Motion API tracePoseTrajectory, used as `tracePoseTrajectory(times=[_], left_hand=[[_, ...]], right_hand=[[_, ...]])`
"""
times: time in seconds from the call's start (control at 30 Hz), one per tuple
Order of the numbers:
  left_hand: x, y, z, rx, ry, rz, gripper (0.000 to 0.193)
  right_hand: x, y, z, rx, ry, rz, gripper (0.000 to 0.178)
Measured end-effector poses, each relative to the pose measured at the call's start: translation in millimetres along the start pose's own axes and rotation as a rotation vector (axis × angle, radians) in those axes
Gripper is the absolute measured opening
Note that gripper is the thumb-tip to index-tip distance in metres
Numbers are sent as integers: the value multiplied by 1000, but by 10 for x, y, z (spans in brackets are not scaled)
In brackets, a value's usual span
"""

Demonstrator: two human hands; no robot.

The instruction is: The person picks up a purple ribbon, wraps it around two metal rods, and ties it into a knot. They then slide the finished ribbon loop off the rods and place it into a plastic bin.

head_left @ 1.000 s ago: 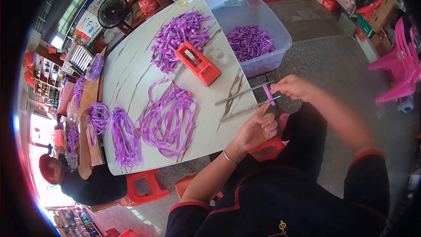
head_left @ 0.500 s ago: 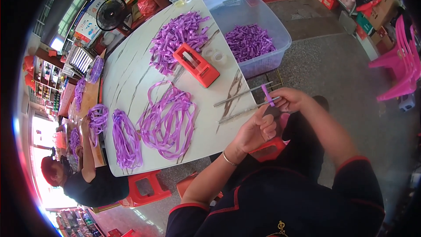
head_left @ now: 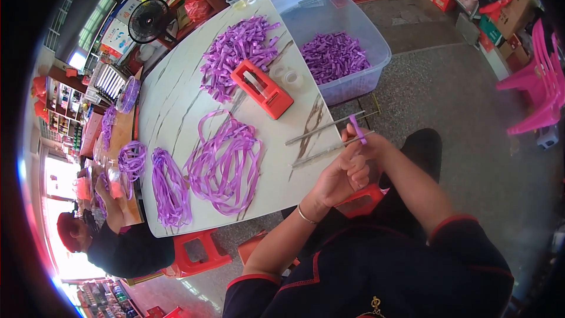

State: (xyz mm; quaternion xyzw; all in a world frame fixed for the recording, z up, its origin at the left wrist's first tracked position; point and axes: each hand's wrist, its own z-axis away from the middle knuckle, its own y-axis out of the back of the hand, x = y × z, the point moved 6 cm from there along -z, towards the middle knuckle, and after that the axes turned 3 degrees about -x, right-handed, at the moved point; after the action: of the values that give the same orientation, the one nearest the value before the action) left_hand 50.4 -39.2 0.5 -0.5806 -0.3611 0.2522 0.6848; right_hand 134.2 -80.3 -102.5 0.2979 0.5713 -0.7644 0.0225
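A short piece of purple ribbon (head_left: 356,130) stands across two thin metal rods (head_left: 323,129) that jut past the table's right edge. My left hand (head_left: 346,172) is just below it, fingers curled in and the index finger and thumb close to the ribbon's lower end. On the other side my right hand (head_left: 372,146) reaches around the ribbon, its fingertips showing just left of it. Both hands look closed at the ribbon, though the exact pinch is partly hidden. A red tape dispenser (head_left: 262,89) lies on the table beyond the rods, with clear tape rolls (head_left: 291,76) beside it.
Purple ribbon bows are heaped (head_left: 235,53) on the marble-patterned table (head_left: 170,94). Long ribbon strands (head_left: 226,165) and a ribbon bundle (head_left: 169,191) lie nearer. A clear plastic bin (head_left: 353,85) holds more bows. At left sits another person (head_left: 129,247) beside ribbons; a fan (head_left: 151,20) stands behind.
My right hand has swung left and down, its fingertips passing around to the left of the ribbon. The left hand has barely moved. The other person's arm at left has shifted.
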Motion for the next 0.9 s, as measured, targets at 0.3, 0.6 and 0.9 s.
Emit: tracePoseTrajectory(times=[0.3, 0.6, 0.9], left_hand=[[4, 1, 10, 12, -4, 7, 45], [-7, -8, -5, 13, -3, 12, 46], [-8, -2, -10, 6, 4, -9, 50]], right_hand=[[-839, -263, 774, 716, 140, 752, 37], [-899, -539, 637, 558, 146, 1107, 20], [-411, 49, 366, 239, -73, 313, 16]])
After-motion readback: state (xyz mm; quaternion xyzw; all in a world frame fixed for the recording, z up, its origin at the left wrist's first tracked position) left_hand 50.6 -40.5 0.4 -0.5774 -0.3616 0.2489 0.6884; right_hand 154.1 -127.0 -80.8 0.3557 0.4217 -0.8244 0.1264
